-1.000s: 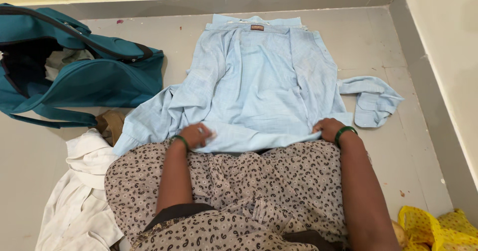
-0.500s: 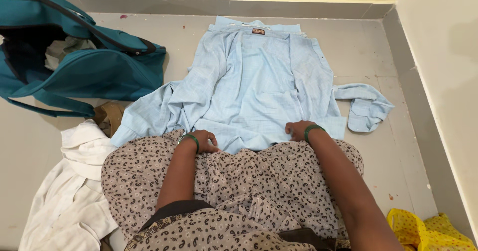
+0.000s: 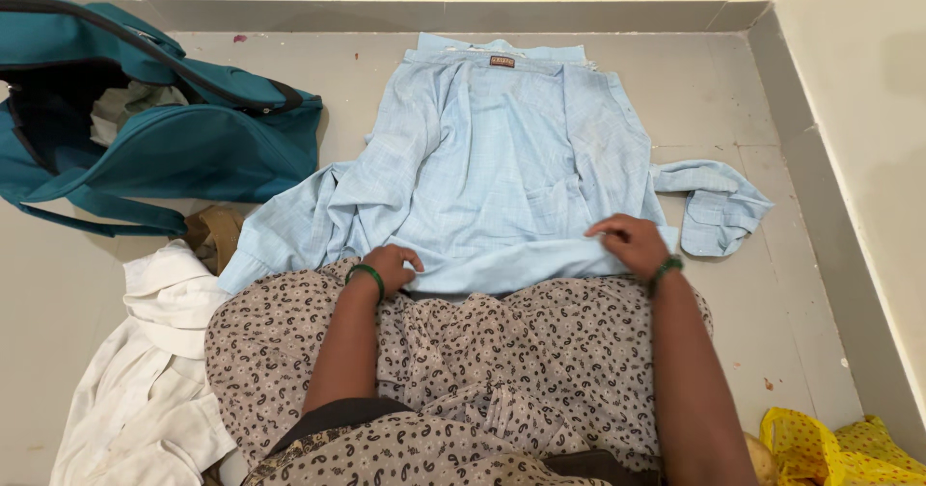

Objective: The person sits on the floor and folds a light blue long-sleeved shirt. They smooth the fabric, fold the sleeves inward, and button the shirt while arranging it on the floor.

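Note:
A light blue shirt (image 3: 502, 148) lies spread open on the grey floor in front of me, collar toward the far wall, one sleeve bunched at the right. My left hand (image 3: 391, 264) grips the shirt's near hem at its left part, fingers curled on the cloth. My right hand (image 3: 632, 243) rests on the hem at the right, fingers bent and pressing the fabric. Both wrists carry green bangles. My lap, covered in brown patterned cloth (image 3: 482, 351), fills the lower middle.
A teal bag (image 3: 164, 129) stands unzipped at the left with cloth inside. A white garment (image 3: 145, 390) lies crumpled at lower left, a tan cloth (image 3: 217, 230) beside it. A yellow bag (image 3: 839, 452) sits at lower right. Walls close the back and right.
My right hand has slid rightward along the hem and lifted slightly onto the cloth. My left hand stays at the hem's left part. The hem looks straighter.

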